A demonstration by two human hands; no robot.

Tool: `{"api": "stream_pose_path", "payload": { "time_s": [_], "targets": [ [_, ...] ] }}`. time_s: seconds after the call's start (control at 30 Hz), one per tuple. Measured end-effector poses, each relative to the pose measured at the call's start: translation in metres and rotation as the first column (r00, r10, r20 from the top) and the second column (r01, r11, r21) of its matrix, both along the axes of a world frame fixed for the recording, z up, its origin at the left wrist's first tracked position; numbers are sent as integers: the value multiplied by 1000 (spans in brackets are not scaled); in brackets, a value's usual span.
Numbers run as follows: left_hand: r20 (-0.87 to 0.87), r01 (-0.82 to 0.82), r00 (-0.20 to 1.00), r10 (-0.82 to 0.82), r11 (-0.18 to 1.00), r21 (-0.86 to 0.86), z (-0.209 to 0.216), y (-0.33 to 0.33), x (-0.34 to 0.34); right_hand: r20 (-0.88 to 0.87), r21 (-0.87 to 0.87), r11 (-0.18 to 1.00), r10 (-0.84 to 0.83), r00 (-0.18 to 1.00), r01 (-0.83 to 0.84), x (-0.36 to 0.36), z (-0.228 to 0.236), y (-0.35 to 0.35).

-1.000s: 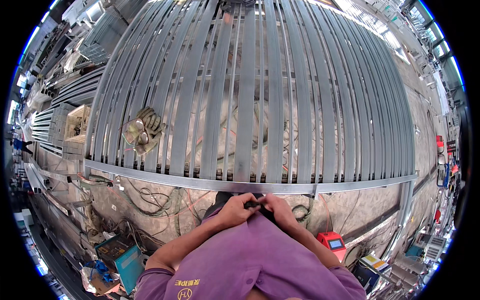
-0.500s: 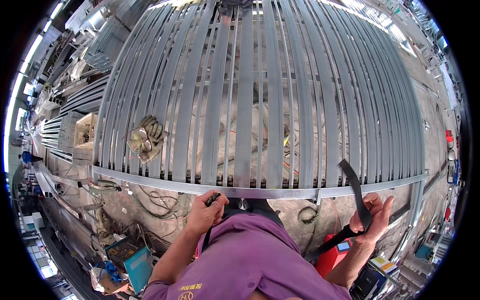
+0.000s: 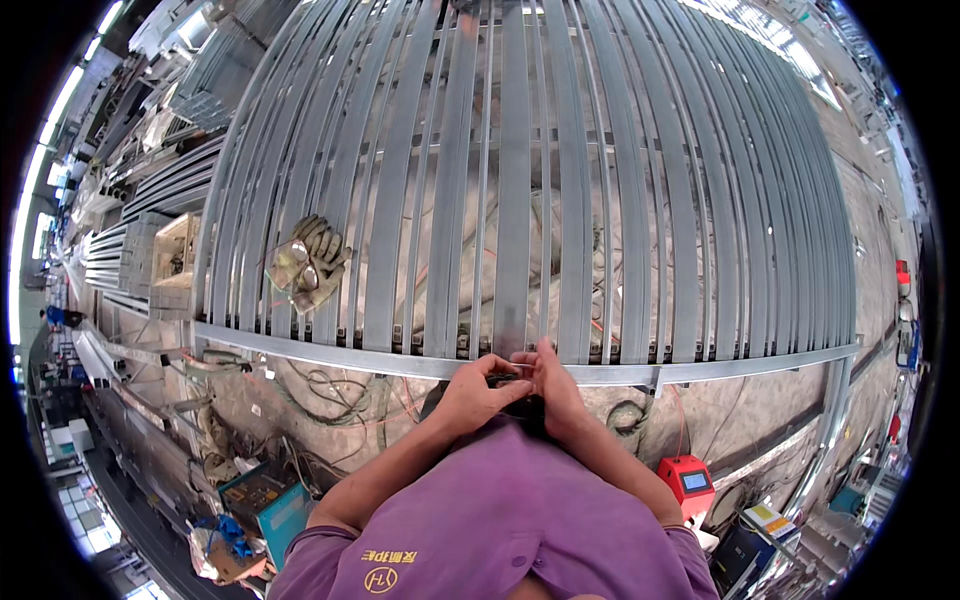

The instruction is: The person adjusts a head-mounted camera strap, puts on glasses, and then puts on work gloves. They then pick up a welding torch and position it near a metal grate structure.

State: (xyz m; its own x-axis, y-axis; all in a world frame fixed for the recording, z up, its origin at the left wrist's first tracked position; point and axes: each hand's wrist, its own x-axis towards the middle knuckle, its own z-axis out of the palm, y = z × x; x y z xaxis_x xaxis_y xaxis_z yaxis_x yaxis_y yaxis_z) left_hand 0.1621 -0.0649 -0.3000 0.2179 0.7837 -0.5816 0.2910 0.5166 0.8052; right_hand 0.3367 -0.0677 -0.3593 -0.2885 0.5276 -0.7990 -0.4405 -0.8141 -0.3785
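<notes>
At my waist, just in front of the near rail, my two hands have come together. My left hand (image 3: 474, 394) is closed with its thumb and fingers pinched on a black belt (image 3: 524, 404), mostly hidden between the hands. Opposite it, my right hand (image 3: 557, 390) has its thumb raised and its fingers curled in around the same belt. The buckle cannot be made out now. Beyond the hands lies a wide frame of grey metal bars (image 3: 512, 200), edged by a near rail (image 3: 300, 347).
Work gloves (image 3: 325, 240) and clear safety glasses (image 3: 300, 272) rest on the bars at left. A red box with a screen (image 3: 687, 484) stands low at right, a teal machine (image 3: 270, 505) at lower left. Cables (image 3: 330, 400) coil across the floor. A crate (image 3: 176, 250) sits far left.
My right hand has swung in from the right with the loose strap end to meet my left hand, which moved slightly rightward. The strap no longer hangs free.
</notes>
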Motion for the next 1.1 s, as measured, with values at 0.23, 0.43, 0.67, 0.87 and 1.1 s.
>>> {"api": "stream_pose_path", "payload": {
  "time_s": [0.23, 0.43, 0.67, 0.87, 1.1],
  "targets": [
    [-32, 199, 980, -198, 979, 39, -11, 29, -45, 116, 76, 997, -8, 993, -1, -57, 3, 24],
    [-111, 458, 884, -454, 889, 13, -26, 42, -78, 121, -11, 997, -68, 990, 70, -81, 9, 31],
    [17, 493, 870, -493, 869, -40, -13, 68, -90, 87, 3, 987, -157, 984, 158, -82, 7, 42],
    [-3, 278, 960, -279, 957, -80, -24, 73, -92, 92, 113, 977, 169, 981, -179, -43, 21, 57],
    [26, 163, 987, -161, 955, -249, -22, 83, -88, -3, -96, 995, -7, 1000, 7, -4, 6, 23]
  ]
}}
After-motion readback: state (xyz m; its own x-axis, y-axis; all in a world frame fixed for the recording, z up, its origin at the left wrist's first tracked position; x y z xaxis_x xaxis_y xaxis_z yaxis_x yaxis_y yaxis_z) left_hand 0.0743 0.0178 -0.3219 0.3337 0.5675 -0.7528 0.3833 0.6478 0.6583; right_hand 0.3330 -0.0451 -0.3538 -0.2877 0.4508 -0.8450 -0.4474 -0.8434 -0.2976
